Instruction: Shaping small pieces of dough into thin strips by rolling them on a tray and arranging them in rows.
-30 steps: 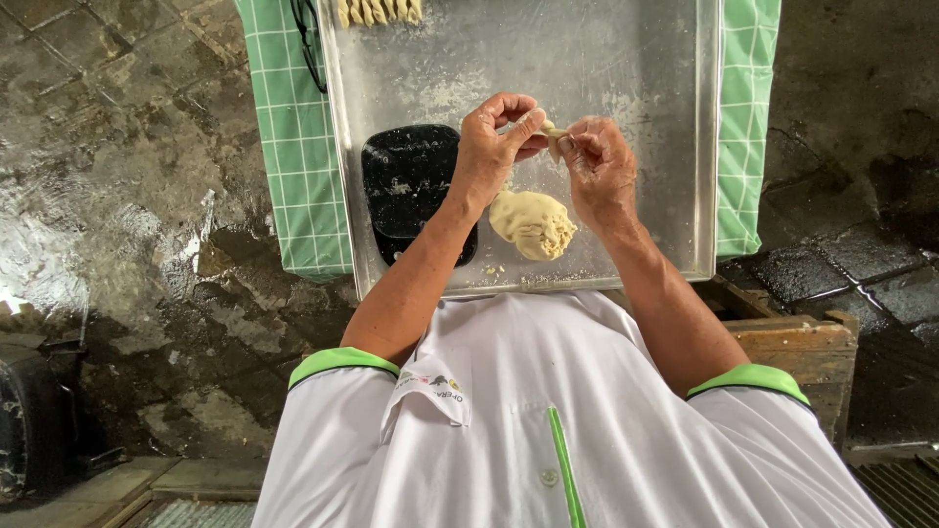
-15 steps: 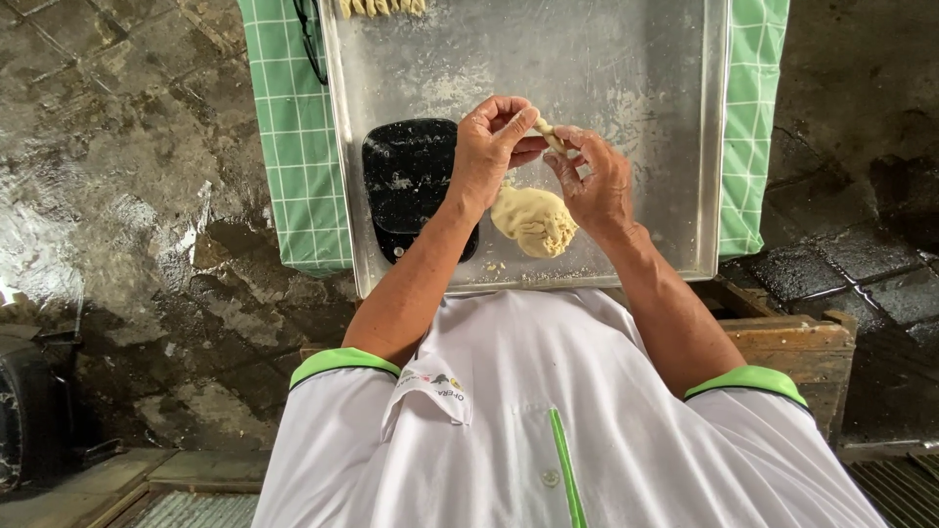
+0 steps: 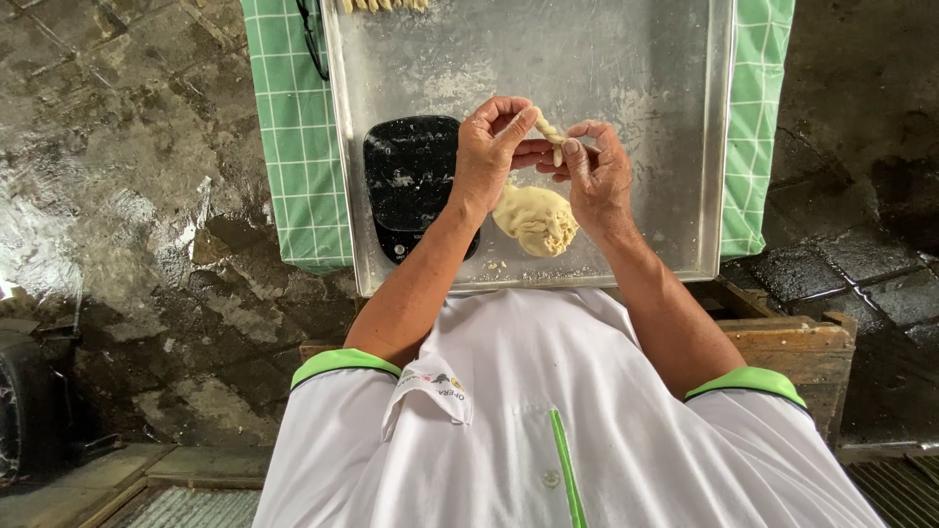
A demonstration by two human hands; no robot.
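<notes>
Fingertips (image 3: 570, 149) on pale dough strip (image 3: 550, 131)

Wet, dark stone floor (image 3: 127, 196) surrounds a green checked cloth (image 3: 293, 147) and wooden crate (image 3: 792, 342).

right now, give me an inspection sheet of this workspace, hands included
surface: metal tray, dusted with flour, on a green checked cloth
job's things: small dough strip pinched between both hands; dough lump on the tray below them
clutter: black scale on the tray; shaped dough pieces at the far edge
grippers: left hand and right hand both grip the strip
cables: dark thin item on the cloth, too small to tell
surroundings: wet stone floor; wooden crate
</notes>
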